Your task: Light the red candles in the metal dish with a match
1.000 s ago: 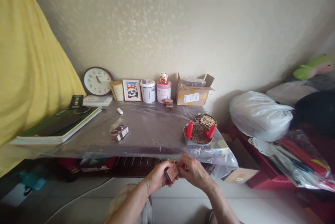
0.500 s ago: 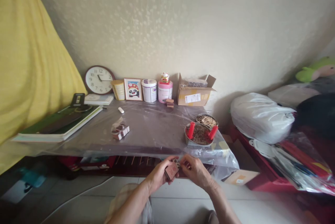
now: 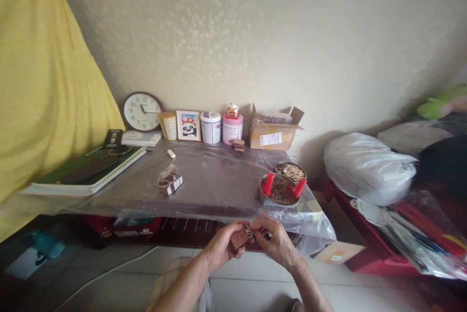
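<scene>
Head view, nearest first: 2 bare hands meet just in front of the surface (image 3: 215,171), below its edge. The left hand (image 3: 223,243) is closed around 1 small brown box (image 3: 239,240) with red writing, tilted, its open end toward the right. At that end show several pale sticks (image 3: 248,229), too small to count. The right hand (image 3: 276,240) has its fingers drawn narrow at this end; whether they pinch a stick I cannot tell.

On the surface, to the right, stands 1 round tin (image 3: 272,202) with dark grainy contents and 2 red cylinders (image 3: 269,184), both upright but leaning. Just behind it is 1 round dish (image 3: 290,162) with a heap of loose matchsticks (image 3: 291,172), too many to count. Left of the middle lies 1 clear-wrapped pack (image 3: 170,185); behind it, 1 small white object (image 3: 171,154).

Along the wall stand 1 clock (image 3: 143,113), 1 yellow tub (image 3: 168,128), 1 framed picture (image 3: 188,127) and 2 canisters (image 3: 210,129). On the pink canister sits 1 cat figurine (image 3: 233,110). To its right is 1 open cardboard carton (image 3: 288,138).
</scene>
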Tool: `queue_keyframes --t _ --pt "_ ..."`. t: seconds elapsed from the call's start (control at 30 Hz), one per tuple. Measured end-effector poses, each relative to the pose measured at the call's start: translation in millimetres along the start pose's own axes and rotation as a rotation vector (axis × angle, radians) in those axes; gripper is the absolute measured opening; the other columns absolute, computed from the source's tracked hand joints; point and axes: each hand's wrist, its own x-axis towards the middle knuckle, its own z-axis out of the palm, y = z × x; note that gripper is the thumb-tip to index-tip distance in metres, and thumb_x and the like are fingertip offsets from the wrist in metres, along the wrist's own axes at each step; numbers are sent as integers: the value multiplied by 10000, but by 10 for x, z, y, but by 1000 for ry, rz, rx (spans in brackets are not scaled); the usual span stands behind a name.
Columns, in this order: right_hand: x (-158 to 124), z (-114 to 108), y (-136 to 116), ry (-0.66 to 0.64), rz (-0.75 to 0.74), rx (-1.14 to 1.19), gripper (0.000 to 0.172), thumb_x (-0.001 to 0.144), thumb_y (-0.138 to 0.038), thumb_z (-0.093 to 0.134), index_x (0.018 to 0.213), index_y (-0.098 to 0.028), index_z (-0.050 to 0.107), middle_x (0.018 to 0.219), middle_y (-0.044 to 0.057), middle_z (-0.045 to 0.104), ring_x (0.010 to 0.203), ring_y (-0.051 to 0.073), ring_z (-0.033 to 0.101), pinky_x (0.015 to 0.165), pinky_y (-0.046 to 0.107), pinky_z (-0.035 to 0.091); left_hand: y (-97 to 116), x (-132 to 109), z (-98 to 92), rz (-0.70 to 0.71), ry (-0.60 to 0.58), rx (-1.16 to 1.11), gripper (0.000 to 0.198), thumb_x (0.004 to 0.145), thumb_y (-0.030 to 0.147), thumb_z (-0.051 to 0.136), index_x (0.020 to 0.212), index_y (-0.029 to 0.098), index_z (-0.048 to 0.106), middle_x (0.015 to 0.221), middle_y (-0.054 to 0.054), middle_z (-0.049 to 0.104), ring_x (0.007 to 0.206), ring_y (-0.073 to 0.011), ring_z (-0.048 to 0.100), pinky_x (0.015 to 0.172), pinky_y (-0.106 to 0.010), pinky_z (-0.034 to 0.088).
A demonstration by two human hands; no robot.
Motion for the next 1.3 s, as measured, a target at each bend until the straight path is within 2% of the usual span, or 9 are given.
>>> queue_keyframes --t 0.2,0.33,0.43,0.57,0.73,0.93,1.1,1.2,1.3 --pt "-7 30 -31 -3 135 221 164 840 -329 574 797 -183 635 722 3 603 638 126 584 614 230 464 -2 -7 42 48 -45 7 250 800 289 498 953 136 623 687 -47 661 384 -82 465 403 -234 258" --pt "11 14 13 98 179 365 232 827 -407 588 772 -182 570 683 -8 595 628 130 590 615 235 468 15 -4 21 88 -18 -5 282 806 300 478 1004 137 594 779 -73 681 408 -84 479 418 -235 276" --pt "16 -2 44 154 133 255 227 841 -392 574 768 -178 572 718 5 594 632 130 581 592 228 459 26 -1 17 123 30 -6 279 798 310 485 995 141 588 761 -52 673 408 -82 483 417 -234 285" --pt "15 4 56 123 -14 16 198 878 -317 536 767 -174 615 749 27 609 676 143 587 641 245 464 18 16 26 189 84 17 268 771 318 516 965 149 590 702 -11 647 387 -86 487 391 -234 282" --pt "19 38 38 78 -90 -2 141 881 -260 537 806 -185 630 842 47 641 785 158 619 719 260 485 -18 53 28 234 88 45 223 748 320 538 883 151 592 611 20 600 357 -91 471 361 -235 275" --pt "9 105 60 65 71 273 162 843 -336 594 784 -192 638 811 28 669 754 161 646 704 263 508 -14 45 56 247 57 52 219 750 318 528 865 147 603 618 -3 618 375 -96 479 369 -237 286" --pt "20 96 53 157 264 628 258 765 -434 680 800 -183 630 773 40 703 722 186 675 725 314 536 16 21 65 270 67 52 248 753 315 532 906 140 620 690 -32 647 384 -96 482 374 -243 290" --pt "36 71 47 253 279 685 297 741 -463 694 785 -182 609 861 65 704 769 210 687 757 353 543 26 34 50 297 96 40 265 755 311 522 950 154 610 682 -12 628 370 -96 472 364 -243 277" --pt "32 87 55 323 195 575 286 783 -472 642 806 -191 589 893 70 685 778 203 680 765 344 541 31 55 37 337 122 23 254 761 319 503 939 164 597 682 -6 622 374 -99 467 367 -245 279"
